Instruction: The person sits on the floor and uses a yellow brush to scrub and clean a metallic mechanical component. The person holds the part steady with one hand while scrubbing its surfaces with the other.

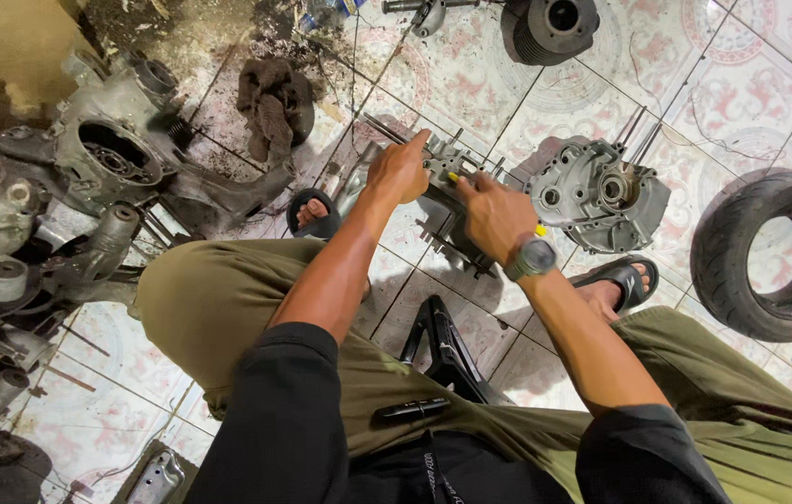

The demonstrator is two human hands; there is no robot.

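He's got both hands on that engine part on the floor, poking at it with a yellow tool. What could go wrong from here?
The tool in the right hand points toward the left hand, which steadies the engine part; a slip might jab those fingers. His foot in an open sandal sits right beside the part, so a tipped casting could land on his toes. The floor looks grimy, so footing may be slick.
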